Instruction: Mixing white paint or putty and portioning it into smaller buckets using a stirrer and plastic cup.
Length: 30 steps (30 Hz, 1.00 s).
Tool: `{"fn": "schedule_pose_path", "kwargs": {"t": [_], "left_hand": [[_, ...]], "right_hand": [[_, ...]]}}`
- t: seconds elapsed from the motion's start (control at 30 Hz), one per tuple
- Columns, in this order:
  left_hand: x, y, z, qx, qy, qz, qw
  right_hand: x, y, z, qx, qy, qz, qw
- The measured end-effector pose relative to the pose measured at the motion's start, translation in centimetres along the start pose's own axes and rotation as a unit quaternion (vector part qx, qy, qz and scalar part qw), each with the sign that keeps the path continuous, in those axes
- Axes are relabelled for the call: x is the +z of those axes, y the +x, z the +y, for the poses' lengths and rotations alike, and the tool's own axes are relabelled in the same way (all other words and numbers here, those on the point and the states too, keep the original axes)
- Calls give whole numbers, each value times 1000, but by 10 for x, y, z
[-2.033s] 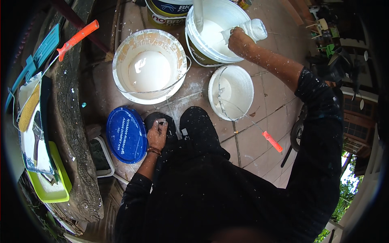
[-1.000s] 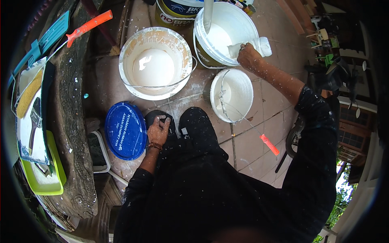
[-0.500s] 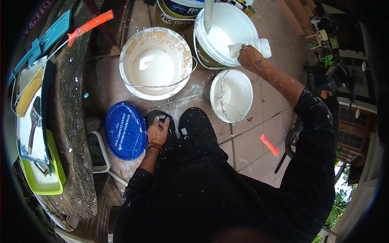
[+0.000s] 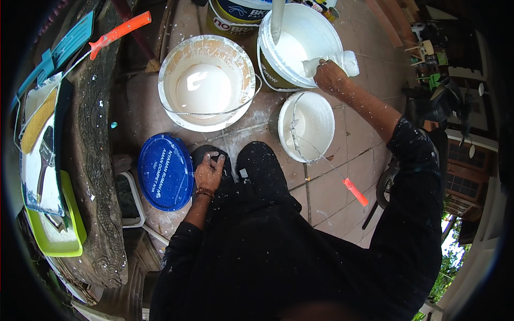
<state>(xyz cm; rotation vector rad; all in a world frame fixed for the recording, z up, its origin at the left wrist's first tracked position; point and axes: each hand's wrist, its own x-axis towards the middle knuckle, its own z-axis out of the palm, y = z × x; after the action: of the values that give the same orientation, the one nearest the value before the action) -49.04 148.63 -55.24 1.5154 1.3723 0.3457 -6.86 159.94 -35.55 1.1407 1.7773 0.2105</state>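
Observation:
My right hand (image 4: 332,78) grips a clear plastic bottle (image 4: 349,62) at the near right rim of the tall white paint bucket (image 4: 324,25). The bottle lies on its side, one end over the bucket's mouth and the other outside the rim. White paint (image 4: 292,52) shows inside, where a pale pole (image 4: 277,18) stands. My left hand (image 4: 209,172) rests on my left knee, fingers loosely apart and holding nothing. Ahead of it is a wide bucket (image 4: 170,107) with white paint. A smaller white bucket (image 4: 327,120) holds a roller frame with an orange handle (image 4: 355,191).
A blue lid (image 4: 166,172) lies beside my left knee. To the left, a wooden bench (image 4: 96,134) carries a paint tray (image 4: 52,184) with a yellow roller (image 4: 38,123) and brush, plus a lime-green tray (image 4: 75,235). Another labelled paint pail (image 4: 235,24) stands at the back.
Almost nothing differs. My right hand stays on the bottle at the bucket rim and my left hand stays on my knee; the whole view shifts very slightly.

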Motion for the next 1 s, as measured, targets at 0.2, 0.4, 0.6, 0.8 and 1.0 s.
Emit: {"fn": "schedule_pose_path", "kwargs": {"t": [0.2, 0.4, 0.6, 0.8, 1.0], "left_hand": [[1, 0, -1, 8, -9, 4, 1000], [1, 1, -3, -10, -4, -4, 1000], [1, 0, -2, -3, -5, 6, 1000], [3, 1, -6, 8, 2, 7, 1000], [2, 0, -8, -11, 5, 0, 1000]], "right_hand": [[-2, 1, -3, 3, -7, -22, 1000], [2, 1, -5, 8, -7, -11, 1000], [1, 1, -5, 2, -4, -31, 1000], [-2, 2, -2, -4, -5, -25, 1000], [-23, -2, 21, 40, -42, 32, 998]]}}
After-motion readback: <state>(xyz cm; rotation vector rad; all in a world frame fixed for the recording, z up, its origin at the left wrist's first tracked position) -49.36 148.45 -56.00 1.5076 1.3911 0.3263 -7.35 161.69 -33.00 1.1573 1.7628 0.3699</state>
